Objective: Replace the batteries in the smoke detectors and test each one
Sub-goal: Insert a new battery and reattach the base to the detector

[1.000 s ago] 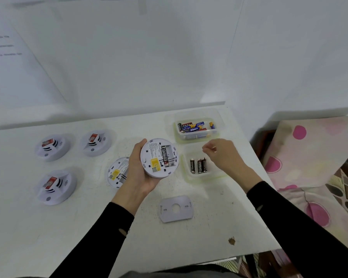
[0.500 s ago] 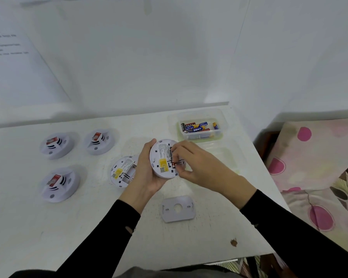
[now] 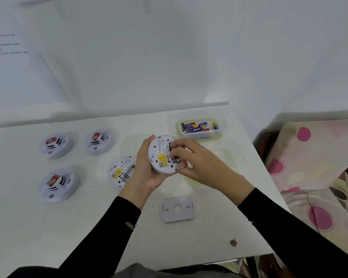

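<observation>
Surface: white table (image 3: 48,227) set against a white wall, with spotted bedding (image 3: 309,157) noted at the right.
Task item: one smoke detector (image 3: 159,157) is held back-up just above the table, with its battery slot turned to the camera.
Grip, left: the rim is clasped from the left by the left hand (image 3: 147,173), with fingers and thumb wrapped round it.
Grip, right: the fingers of the right hand (image 3: 201,165) are curled, and a battery (image 3: 177,159) is pinched at the slot between fingertips and thumb.
Key relation: the battery lies directly under the right fingertips, on the right half of the back. Its long axis runs along the slot, from far-left to near-right. The right hand is the nearer. Whether the battery is seated cannot be told.
Step judged: battery exchange on this unit, with the test not yet reached.
Count, detectors: five. One is held, one open detector (image 3: 122,170) lies back-up beside the left wrist, and three face-up detectors (image 3: 57,184) lie well to the left.
Count, tubs: two. The far tub (image 3: 221,125) holds several loose batteries (image 3: 195,127), number not countable. The near tub (image 3: 225,157) is partly hidden and its contents are not seen.
Count, loose plates: one mounting plate (image 3: 177,208) lies flat, nearer the person than the hands.
</observation>
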